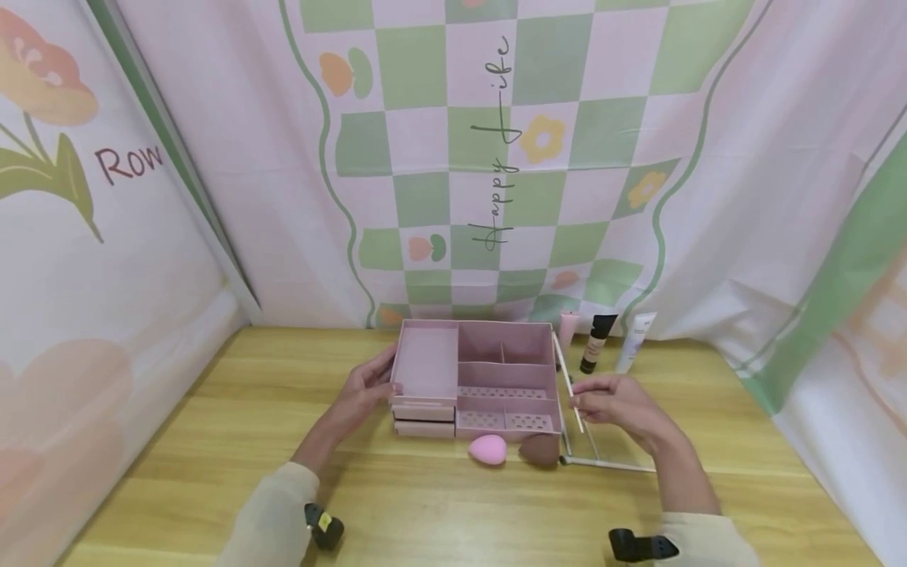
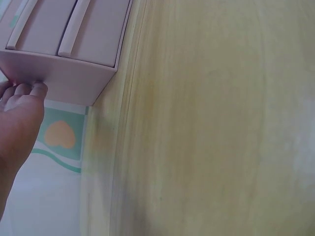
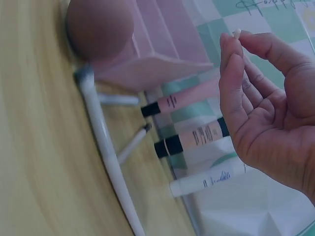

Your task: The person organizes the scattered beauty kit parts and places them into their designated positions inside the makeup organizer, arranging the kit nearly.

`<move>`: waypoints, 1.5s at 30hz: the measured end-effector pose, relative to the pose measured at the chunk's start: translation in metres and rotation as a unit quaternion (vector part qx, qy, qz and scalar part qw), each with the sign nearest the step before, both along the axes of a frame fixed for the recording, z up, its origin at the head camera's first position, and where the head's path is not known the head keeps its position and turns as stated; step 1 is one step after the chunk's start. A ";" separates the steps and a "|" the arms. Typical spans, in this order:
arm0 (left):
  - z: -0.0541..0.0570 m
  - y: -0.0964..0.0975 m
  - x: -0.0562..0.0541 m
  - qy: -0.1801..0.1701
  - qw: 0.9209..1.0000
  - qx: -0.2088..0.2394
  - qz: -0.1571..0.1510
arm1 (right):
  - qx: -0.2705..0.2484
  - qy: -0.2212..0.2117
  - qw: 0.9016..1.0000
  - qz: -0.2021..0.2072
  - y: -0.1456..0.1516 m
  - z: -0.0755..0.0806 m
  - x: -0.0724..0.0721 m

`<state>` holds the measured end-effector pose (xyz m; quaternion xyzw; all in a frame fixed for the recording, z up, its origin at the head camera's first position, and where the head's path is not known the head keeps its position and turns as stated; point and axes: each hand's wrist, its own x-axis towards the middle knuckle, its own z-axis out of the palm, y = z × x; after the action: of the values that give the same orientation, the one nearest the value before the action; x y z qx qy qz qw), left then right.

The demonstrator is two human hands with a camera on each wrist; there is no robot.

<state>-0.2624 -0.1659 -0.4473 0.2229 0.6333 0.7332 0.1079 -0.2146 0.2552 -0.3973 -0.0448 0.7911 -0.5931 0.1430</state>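
Sleeves [image 1: 272,512] nearest, hands at box and stick

Both sleeves reach over the table [image 1: 439,512]. The left hand [image 1: 360,394] rests on the left side of the pink box [image 1: 553,339], fingers fairly straight along its wall and thumb by the front corner. The right hand [image 1: 616,405] pinches a thin white stick [image 1: 579,417] between thumb and fingertips, raised just beside the box's right side.

The box sits at the back of the table, its two drawers [image 1: 423,428] at front left. Before it lie a pink sponge [image 1: 488,450] and a brown sponge [image 1: 540,450]. A white brush [image 1: 612,465] lies near the brown one. Behind the right hand stand pink [image 1: 568,324], black-ended [image 1: 598,342] and white [image 1: 635,342] tubes.
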 end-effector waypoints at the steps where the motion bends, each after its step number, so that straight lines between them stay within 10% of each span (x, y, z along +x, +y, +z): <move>1: 0.000 0.000 0.000 -0.001 1.000 -0.001 0.001 | -0.002 0.002 1.000 0.001 -0.003 0.001 0.000; 45: 0.000 0.001 0.000 0.010 1.000 -0.010 0.018 | -0.014 0.030 0.999 -0.014 -0.111 0.016 -0.018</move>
<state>-0.2620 -0.1651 -0.4476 0.2180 0.6452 0.7266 0.0906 -0.2324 0.1442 -0.3809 -0.0530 0.7871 -0.6045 0.1103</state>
